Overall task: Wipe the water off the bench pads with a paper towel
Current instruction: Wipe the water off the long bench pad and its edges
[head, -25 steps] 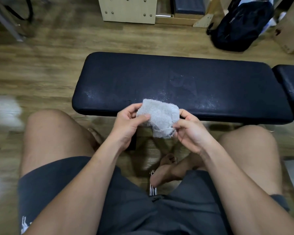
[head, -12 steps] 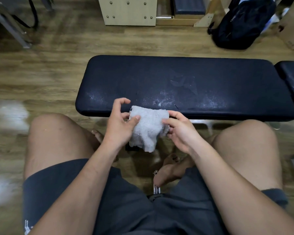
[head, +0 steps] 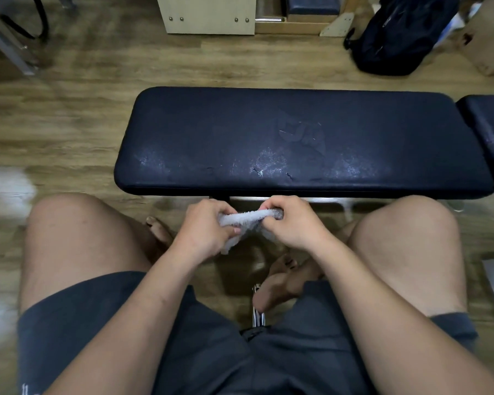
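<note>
Both the left hand [head: 204, 229] and right hand [head: 293, 223] clench the towel [head: 247, 219] between them, likely wringing it, with the wet pad [head: 297, 138] just beyond.

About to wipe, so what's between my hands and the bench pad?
Head view: nothing. The paper towel sits in both hands, just short of the bench pad's near edge.

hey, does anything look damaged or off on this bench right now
Yes. The long bench pad has pale wet-looking patches and small cracks or tears along its near edge, and a faint smear mid-pad. The paper towel, held by the left hand and right hand, isn't touching it.
</note>
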Tool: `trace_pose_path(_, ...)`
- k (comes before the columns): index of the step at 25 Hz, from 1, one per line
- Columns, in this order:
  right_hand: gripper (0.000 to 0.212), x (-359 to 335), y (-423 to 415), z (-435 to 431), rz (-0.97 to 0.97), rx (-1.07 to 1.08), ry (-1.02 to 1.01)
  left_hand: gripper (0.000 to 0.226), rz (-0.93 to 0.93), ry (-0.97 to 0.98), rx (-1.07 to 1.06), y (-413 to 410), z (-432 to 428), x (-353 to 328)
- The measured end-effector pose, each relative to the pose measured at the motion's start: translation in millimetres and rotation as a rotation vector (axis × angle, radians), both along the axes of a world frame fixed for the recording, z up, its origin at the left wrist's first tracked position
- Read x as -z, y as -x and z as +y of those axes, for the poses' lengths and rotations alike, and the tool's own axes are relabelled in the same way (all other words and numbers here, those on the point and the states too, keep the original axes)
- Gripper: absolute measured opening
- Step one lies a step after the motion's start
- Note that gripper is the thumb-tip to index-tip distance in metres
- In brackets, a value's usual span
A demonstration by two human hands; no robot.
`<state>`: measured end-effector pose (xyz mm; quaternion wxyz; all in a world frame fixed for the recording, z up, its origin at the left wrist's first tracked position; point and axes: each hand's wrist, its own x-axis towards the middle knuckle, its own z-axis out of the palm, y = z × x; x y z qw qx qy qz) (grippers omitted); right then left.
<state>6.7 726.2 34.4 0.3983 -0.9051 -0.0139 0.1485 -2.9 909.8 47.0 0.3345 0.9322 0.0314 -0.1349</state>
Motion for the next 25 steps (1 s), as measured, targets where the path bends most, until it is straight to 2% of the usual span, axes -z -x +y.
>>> trace_pose_path(2, 0.015, 0.6, -4.0, -6.9, 0.041, 0.055, -0.048, 0.006, 0.001, -0.034, 0.012, -2.5, -7.1, -2.2)
trace_pose_path(5, 0.013, -1.6, -5.1, -23.8, 0.162, 0.05, -0.095, 0.011, 0.123, -0.054, 0.157, -5.5, -10.7, -1.0)
trace_pose_path(7, 0.016, -4.9, -4.5, -35.1, 0.176, 0.086, -0.096, 0.012, 0.211, 0.152, 0.175, -4.4, -19.0, 1.3)
trace_pose_path(10, 0.026, -22.9, -23.7, -50.7, 0.011, 0.292, -0.11, 0.011, 0.13, 0.44, 0.049, -20.0, -59.6, -3.2)
trace_pose_path(11, 0.028, -30.6, -35.8, -58.9, -0.069, 0.37, -0.061, 0.013, 0.131, 0.533, 0.001, -29.4, -81.2, -4.8)
trace_pose_path(13, 0.039, -45.5, -60.5, -82.5, -0.196, 0.452, 0.12, 0.014, 0.252, 0.762, -0.133, -46.7, -123.6, -14.9)
trace_pose_path(15, 0.055, -48.0, -74.8, -104.6, -0.208, 0.446, 0.426, 0.016, 0.421, 0.891, -0.248, -56.1, -152.5, -16.9)
trace_pose_path(16, 0.058, -41.5, -77.2, -109.4, -0.177, 0.418, 0.549, 0.014, 0.425, 0.832, -0.225, -54.6, -156.4, -15.8)
trace_pose_path(18, 0.052, -13.2, -69.8, -99.5, -0.091, 0.308, 0.625, 0.012, 0.242, 0.542, -0.08, -43.4, -134.8, -9.0)
trace_pose_path(21, 0.057, 24.2, -59.1, -64.8, -0.008, 0.322, 0.676, 0.04, -0.118, 0.036, 0.044, -36.2, -52.7, 6.7)
trace_pose_path(23, 0.06, 33.1, -54.7, -39.3, -0.057, 0.287, 0.756, 0.053, -0.15, -0.209, 0.01, -40.6, 4.7, 12.2)
trace_pose_path(25, 0.062, 36.3, -50.1, -2.7, -0.127, 0.177, 0.762, 0.059, -0.103, -0.256, -0.084, -45.4, 39.1, 13.7)
